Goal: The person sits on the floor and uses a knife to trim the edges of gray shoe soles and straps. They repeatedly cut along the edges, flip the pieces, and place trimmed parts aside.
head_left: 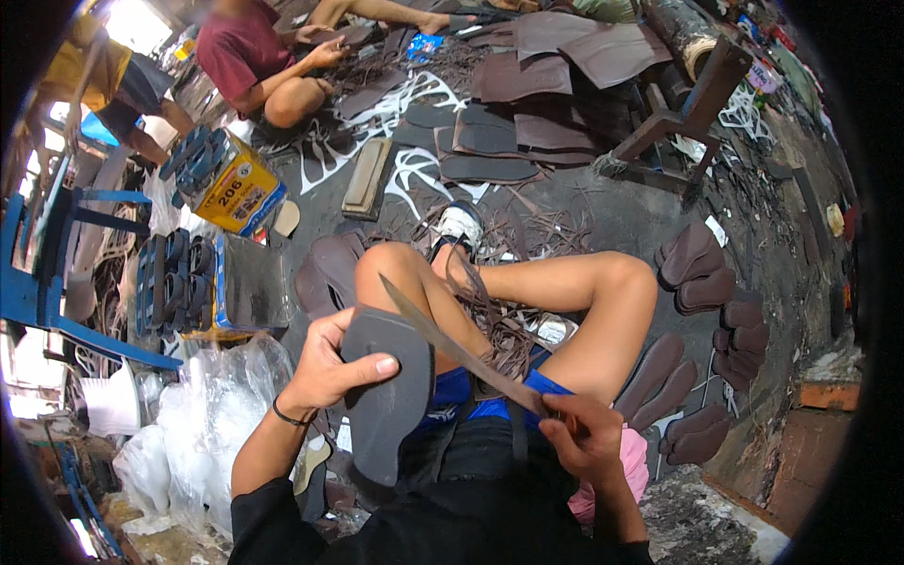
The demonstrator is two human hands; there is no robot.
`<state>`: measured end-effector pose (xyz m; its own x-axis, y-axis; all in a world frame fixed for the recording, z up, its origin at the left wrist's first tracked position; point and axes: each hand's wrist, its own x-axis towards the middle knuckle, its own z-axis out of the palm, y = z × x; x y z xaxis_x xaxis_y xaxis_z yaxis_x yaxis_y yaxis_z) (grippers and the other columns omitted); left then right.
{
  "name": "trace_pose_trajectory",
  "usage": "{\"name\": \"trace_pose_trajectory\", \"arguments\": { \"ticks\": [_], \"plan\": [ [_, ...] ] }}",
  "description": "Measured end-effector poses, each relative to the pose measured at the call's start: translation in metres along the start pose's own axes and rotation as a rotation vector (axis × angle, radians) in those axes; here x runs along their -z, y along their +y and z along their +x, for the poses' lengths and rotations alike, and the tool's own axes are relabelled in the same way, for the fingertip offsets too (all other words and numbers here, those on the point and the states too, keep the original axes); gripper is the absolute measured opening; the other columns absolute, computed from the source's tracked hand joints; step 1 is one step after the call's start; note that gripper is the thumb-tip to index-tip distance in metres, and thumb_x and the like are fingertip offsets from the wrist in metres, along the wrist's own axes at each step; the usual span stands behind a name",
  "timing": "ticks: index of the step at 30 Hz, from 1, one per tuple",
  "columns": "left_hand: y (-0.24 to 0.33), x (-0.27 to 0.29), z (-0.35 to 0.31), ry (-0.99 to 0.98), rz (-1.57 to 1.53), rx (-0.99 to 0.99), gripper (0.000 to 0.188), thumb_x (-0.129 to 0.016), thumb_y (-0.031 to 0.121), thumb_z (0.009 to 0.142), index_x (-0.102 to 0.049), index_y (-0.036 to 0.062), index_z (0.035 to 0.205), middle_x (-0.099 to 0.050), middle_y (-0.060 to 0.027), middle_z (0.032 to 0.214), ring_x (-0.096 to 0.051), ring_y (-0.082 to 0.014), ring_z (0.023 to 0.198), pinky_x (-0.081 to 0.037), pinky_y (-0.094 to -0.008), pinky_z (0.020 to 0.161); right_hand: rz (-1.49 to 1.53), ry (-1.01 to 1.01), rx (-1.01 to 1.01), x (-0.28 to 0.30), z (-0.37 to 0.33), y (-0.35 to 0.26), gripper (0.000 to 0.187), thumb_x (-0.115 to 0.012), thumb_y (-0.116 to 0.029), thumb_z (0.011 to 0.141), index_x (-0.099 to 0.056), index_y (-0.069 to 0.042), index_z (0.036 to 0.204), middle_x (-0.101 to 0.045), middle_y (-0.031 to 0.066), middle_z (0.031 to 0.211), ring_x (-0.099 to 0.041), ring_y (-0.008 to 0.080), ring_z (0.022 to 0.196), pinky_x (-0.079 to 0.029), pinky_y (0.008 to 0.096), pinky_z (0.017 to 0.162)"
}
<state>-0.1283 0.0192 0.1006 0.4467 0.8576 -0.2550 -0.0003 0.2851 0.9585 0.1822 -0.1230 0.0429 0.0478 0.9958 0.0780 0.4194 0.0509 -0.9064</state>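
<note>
My left hand (330, 367) grips a dark grey shoe sole (391, 414), its thumb lying flat on the face and the fingers behind it. The sole is held upright over my lap. In my right hand (582, 433) is a long, narrow knife (461, 350) with a brownish blade. Its pointed tip reaches up and left, past the top of the sole. The blade runs close by the sole's upper right edge; whether they touch, I cannot tell. Thin brown offcut strips (499, 330) lie heaped between my bare legs.
Stacked brown soles (692, 268) line the floor at right. A worn block (367, 179) and brown sheets (523, 75) lie ahead. Left are a yellow box (235, 188), sandals (174, 282), a blue stool (38, 273) and clear plastic bags (207, 424). Two people are beyond.
</note>
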Motion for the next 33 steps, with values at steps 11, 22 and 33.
{"name": "trace_pose_trajectory", "arguments": {
  "ticks": [11, 22, 33],
  "plan": [
    [-0.057, -0.002, -0.04, 0.002, -0.175, 0.093, 0.04, -0.078, 0.018, 0.087, -0.064, -0.0046, 0.117, -0.07, -0.0058, 0.104, -0.064, -0.0121, 0.093, -0.052, -0.0285, 0.086, 0.004, -0.168, -0.029, 0.017, -0.046, 0.013, 0.029, -0.084, -0.011, 0.075, -0.072, 0.0, 0.099, -0.072, 0.0105, 0.083, -0.057, 0.0148, 0.054, -0.045, 0.0271, 0.051],
    [-0.056, -0.02, -0.044, -0.241, 0.118, 0.047, 0.034, -0.083, 0.013, 0.082, -0.07, -0.0008, 0.11, -0.072, -0.0052, 0.102, -0.065, -0.0127, 0.093, -0.05, -0.0285, 0.086, -0.085, -0.37, -0.185, 0.056, -0.028, -0.028, 0.029, -0.086, -0.011, 0.074, -0.074, -0.002, 0.099, -0.073, 0.0101, 0.082, -0.065, 0.0148, 0.058, -0.05, 0.0265, 0.05],
    [-0.045, -0.047, -0.046, -0.443, 0.076, 0.18, 0.034, -0.087, 0.013, 0.076, -0.074, -0.0048, 0.101, -0.075, -0.0134, 0.09, -0.07, -0.0141, 0.077, -0.053, -0.0281, 0.066, 0.05, -0.471, -0.286, 0.045, -0.021, -0.053, 0.028, -0.082, -0.018, 0.081, -0.074, -0.004, 0.104, -0.072, 0.0099, 0.082, -0.065, 0.0176, 0.059, -0.051, 0.028, 0.054]
  ]
}}
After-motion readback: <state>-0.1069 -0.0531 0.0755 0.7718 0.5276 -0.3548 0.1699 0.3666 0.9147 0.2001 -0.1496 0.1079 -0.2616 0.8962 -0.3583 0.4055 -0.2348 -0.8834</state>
